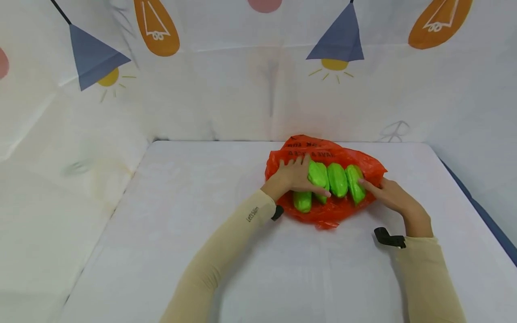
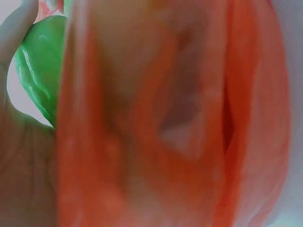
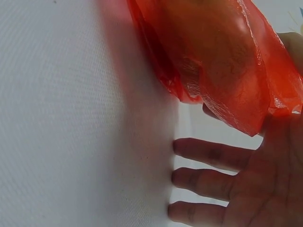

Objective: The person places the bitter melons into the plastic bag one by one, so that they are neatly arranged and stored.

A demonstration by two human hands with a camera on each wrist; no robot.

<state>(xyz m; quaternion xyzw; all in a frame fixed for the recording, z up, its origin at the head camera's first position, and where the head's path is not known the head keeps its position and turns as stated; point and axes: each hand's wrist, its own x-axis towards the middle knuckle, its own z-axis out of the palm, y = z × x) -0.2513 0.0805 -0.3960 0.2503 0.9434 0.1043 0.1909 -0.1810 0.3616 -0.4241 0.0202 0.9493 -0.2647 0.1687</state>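
Note:
A thin red plastic bag (image 1: 327, 220) with dark lettering lies spread on the table, its mouth gaping. Several shiny, bright green oblong pieces (image 1: 337, 180) with ridged surfaces sit side by side in it; their exact kind is unclear. My left hand (image 1: 296, 176) reaches over the left of the bag, fingers spread and thumb lying across the green pieces. Bag film covers much of the left wrist view, beside a green piece (image 2: 41, 66). At the bag's right edge, my right hand (image 1: 392, 194) pinches the rim between thumb and index finger. Its other fingers (image 3: 203, 182) extend straight.
The bag rests on a white-covered table (image 1: 161, 215), near its back edge. Behind stands a pale cloth backdrop (image 1: 226, 94) with printed lamps and bulbs. Black straps (image 1: 389, 237) show at the wrists, next to beige sleeves (image 1: 226, 251).

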